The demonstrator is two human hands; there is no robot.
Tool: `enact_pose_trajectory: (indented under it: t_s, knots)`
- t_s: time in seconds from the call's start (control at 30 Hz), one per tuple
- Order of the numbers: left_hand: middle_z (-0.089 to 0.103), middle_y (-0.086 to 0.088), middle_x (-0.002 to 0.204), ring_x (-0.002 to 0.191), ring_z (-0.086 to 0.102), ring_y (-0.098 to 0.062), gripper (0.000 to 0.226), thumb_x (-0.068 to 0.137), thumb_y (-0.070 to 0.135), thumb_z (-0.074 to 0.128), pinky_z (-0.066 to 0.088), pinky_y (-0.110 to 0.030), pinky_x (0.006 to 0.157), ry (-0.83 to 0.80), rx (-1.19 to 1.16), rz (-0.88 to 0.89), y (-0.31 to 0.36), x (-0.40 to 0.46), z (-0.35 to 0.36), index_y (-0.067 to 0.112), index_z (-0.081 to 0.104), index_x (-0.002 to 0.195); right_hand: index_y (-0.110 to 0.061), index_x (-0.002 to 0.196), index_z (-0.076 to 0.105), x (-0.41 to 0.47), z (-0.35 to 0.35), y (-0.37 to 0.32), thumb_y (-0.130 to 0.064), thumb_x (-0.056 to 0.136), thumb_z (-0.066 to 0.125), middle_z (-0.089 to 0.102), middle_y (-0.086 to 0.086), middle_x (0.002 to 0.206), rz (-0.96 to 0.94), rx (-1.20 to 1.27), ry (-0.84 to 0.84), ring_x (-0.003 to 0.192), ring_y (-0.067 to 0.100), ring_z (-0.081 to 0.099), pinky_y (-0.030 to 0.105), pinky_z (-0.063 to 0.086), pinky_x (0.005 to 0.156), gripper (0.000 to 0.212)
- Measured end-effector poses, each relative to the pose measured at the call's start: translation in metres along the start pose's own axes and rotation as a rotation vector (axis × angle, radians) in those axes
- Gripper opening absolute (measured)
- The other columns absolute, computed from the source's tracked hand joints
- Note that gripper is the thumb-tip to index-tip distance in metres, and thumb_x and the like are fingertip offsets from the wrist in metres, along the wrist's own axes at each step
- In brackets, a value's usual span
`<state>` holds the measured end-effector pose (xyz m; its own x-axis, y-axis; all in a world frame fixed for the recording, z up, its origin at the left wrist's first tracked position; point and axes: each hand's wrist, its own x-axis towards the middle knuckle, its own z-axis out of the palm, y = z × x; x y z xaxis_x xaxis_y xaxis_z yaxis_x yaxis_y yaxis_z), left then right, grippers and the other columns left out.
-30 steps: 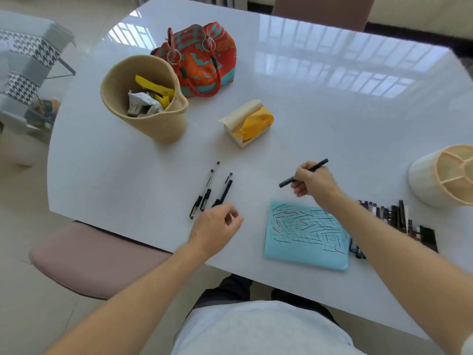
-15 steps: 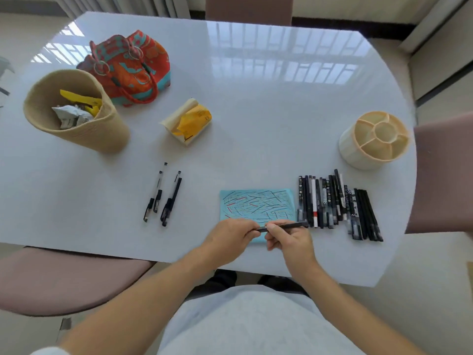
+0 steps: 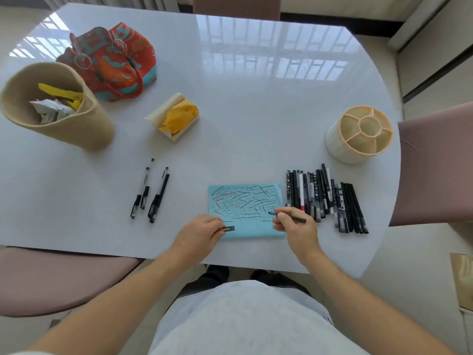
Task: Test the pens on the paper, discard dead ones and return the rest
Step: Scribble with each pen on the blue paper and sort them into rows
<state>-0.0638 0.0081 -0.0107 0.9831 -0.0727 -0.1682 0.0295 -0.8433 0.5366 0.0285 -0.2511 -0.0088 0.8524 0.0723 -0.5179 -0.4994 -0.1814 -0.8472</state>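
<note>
**A:** What's in the hands?

**B:** The right hand (image 3: 298, 225) pinches a slim dark pen (image 3: 294, 218) near its tip, writing-style, with the tip down on the right part of the blue paper (image 3: 245, 208). The left hand (image 3: 198, 234) has its fingers curled round the pen cap (image 3: 227, 228), at the paper's near-left corner.

**A:** How would you expect that pen to handle?

**B:** Light and stiff, I'd judge, with a smooth barrel that could roll on the glossy white table (image 3: 256, 124). Holding it low by the tip looks right for scribbling. The cap is small and easy to drop. The paper is thin and could slide under a stroke, though the left hand sits at its edge.

**A:** Counts?

**B:** One sheet, already crowded with black and red strokes. One pen in hand. A row of pens (image 3: 325, 198) lies just right of the paper, packed side by side; well over a dozen, but too tight to count exactly. Three pens (image 3: 151, 193) lie apart to the left.

**A:** And containers?

**B:** One divided cream pen holder (image 3: 358, 134) at far right, and one woven basket (image 3: 84, 129) with crumpled scraps at far left, likely for the dead ones.
</note>
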Motion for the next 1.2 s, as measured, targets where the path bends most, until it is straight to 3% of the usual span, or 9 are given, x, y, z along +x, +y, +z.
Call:
enact_pose_trajectory:
  t_s: [0.13, 0.2, 0.37, 0.43, 0.53, 0.63, 0.77, 1.0, 1.2]
  knots:
    - [0.066, 0.003, 0.120, 0.115, 0.057, -0.020, 0.019, 0.096, 0.026, 0.062, 0.049, -0.034, 0.097, -0.048, 0.011, 0.058, -0.001, 0.001, 0.010, 0.013, 0.072, 0.106, -0.021, 0.090, 0.072, -0.004, 0.012, 0.012, -0.010, 0.087, 0.065, 0.075, 0.003, 0.082, -0.097, -0.115, -0.029, 0.073, 0.020, 0.072, 0.026, 0.059, 0.067, 0.014]
    - [0.065, 0.004, 0.121, 0.116, 0.056, -0.019, 0.019, 0.097, 0.027, 0.061, 0.049, -0.034, 0.097, -0.038, 0.011, 0.066, -0.003, 0.000, 0.012, 0.014, 0.072, 0.106, -0.026, 0.088, 0.067, -0.005, 0.017, 0.017, -0.012, 0.086, 0.066, 0.073, -0.001, 0.083, -0.129, -0.207, -0.056, 0.078, 0.020, 0.073, 0.033, 0.060, 0.072, 0.015]
    - [0.064, 0.005, 0.123, 0.117, 0.055, -0.018, 0.018, 0.096, 0.027, 0.062, 0.049, -0.031, 0.096, -0.035, 0.007, 0.051, -0.007, -0.001, 0.015, 0.015, 0.072, 0.105, -0.034, 0.088, 0.062, -0.005, 0.024, 0.023, -0.026, 0.086, 0.065, 0.071, -0.018, 0.081, -0.282, -0.451, -0.130, 0.080, 0.007, 0.070, 0.026, 0.056, 0.074, 0.009]
    - [0.065, 0.005, 0.122, 0.116, 0.055, -0.018, 0.018, 0.095, 0.027, 0.062, 0.049, -0.030, 0.095, -0.038, 0.008, 0.034, -0.007, 0.000, 0.015, 0.015, 0.072, 0.104, -0.034, 0.089, 0.061, -0.006, 0.025, 0.024, -0.032, 0.084, 0.062, 0.070, -0.018, 0.079, -0.300, -0.535, -0.137, 0.078, 0.006, 0.069, 0.029, 0.056, 0.072, 0.005]
    - [0.065, 0.006, 0.122, 0.115, 0.056, -0.017, 0.018, 0.096, 0.026, 0.062, 0.049, -0.030, 0.095, -0.044, 0.001, 0.019, -0.006, 0.001, 0.015, 0.015, 0.072, 0.105, -0.029, 0.087, 0.061, -0.007, 0.023, 0.023, -0.026, 0.085, 0.063, 0.067, -0.013, 0.073, -0.305, -0.582, -0.103, 0.071, 0.008, 0.065, 0.033, 0.055, 0.069, 0.005]
    - [0.064, 0.007, 0.123, 0.117, 0.054, -0.016, 0.018, 0.096, 0.027, 0.061, 0.048, -0.029, 0.095, -0.054, -0.002, 0.004, -0.005, 0.001, 0.015, 0.016, 0.071, 0.106, -0.028, 0.082, 0.060, -0.004, 0.012, 0.022, -0.018, 0.085, 0.067, 0.065, -0.011, 0.069, -0.257, -0.543, 0.024, 0.068, 0.008, 0.064, 0.032, 0.055, 0.065, 0.013]
    - [0.064, 0.008, 0.124, 0.118, 0.053, -0.015, 0.019, 0.097, 0.028, 0.059, 0.047, -0.029, 0.096, -0.071, -0.005, -0.022, -0.005, 0.002, 0.015, 0.016, 0.071, 0.106, -0.031, 0.079, 0.062, -0.003, 0.002, 0.017, -0.014, 0.085, 0.068, 0.068, -0.011, 0.072, -0.195, -0.444, 0.022, 0.069, 0.008, 0.067, 0.020, 0.052, 0.062, 0.019]
    - [0.066, 0.010, 0.112, 0.109, 0.052, -0.012, 0.015, 0.097, 0.028, 0.059, 0.046, -0.027, 0.089, -0.057, -0.083, -0.104, 0.006, 0.006, 0.014, 0.020, 0.069, 0.106, -0.018, 0.080, 0.066, -0.013, 0.003, -0.002, -0.017, 0.075, 0.067, 0.072, 0.016, 0.077, -0.061, -0.040, -0.038, 0.063, 0.027, 0.067, 0.047, 0.059, 0.068, 0.005]
    - [0.065, 0.013, 0.109, 0.105, 0.052, -0.009, 0.015, 0.097, 0.031, 0.058, 0.047, -0.026, 0.086, -0.058, -0.129, -0.124, 0.019, 0.009, 0.013, 0.024, 0.068, 0.108, -0.012, 0.083, 0.068, -0.025, 0.013, -0.012, -0.014, 0.080, 0.070, 0.072, 0.021, 0.076, -0.016, 0.067, -0.191, 0.061, 0.027, 0.067, 0.039, 0.061, 0.063, 0.004]
